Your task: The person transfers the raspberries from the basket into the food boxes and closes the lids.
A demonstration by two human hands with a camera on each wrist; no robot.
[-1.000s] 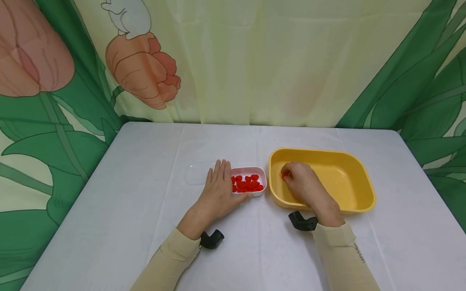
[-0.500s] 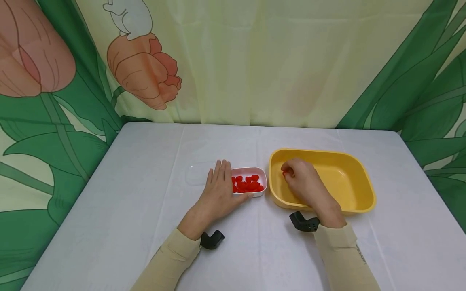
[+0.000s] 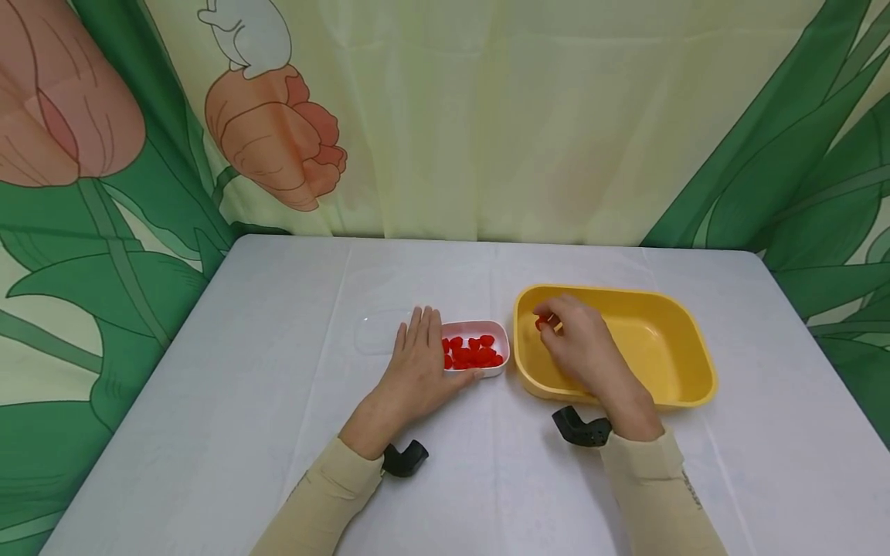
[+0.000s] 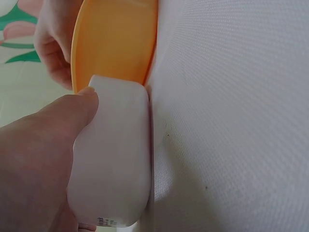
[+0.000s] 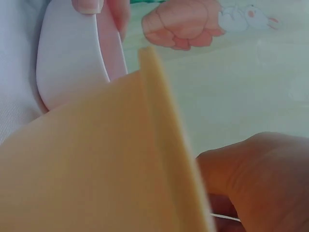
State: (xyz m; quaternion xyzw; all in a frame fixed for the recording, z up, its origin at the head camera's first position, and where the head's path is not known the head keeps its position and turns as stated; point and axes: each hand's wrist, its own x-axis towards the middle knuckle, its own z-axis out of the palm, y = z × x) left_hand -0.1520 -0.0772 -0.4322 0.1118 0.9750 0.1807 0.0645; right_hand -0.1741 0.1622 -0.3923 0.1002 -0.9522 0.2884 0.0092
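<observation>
My left hand (image 3: 413, 363) lies straight-fingered along the left end of a small pink-and-white box (image 3: 473, 327), its thumb against the near rim. Several small red pieces (image 3: 480, 357), rounded and lumpy, lie inside; the hand hides the box's left part. In the left wrist view the thumb (image 4: 87, 99) touches the top edge of the box's white wall (image 4: 116, 150). My right hand (image 3: 580, 344) is over the left part of a yellow basin (image 3: 657, 347), pinching a small red piece (image 3: 541, 323) between thumb and forefinger. The basin's wall (image 5: 96, 159) partly hides the right hand in the right wrist view.
A clear, flat plastic lid (image 3: 375, 332) lies left of the box, partly behind the left hand. The basin stands close to the box's right end. A white cloth (image 3: 243, 417) covers the table, and a printed curtain (image 3: 487, 123) hangs behind it.
The right hand's fingertips have lifted slightly and moved a little apart, and more of the red piece shows at their tips. The left hand and the box have stayed still.
</observation>
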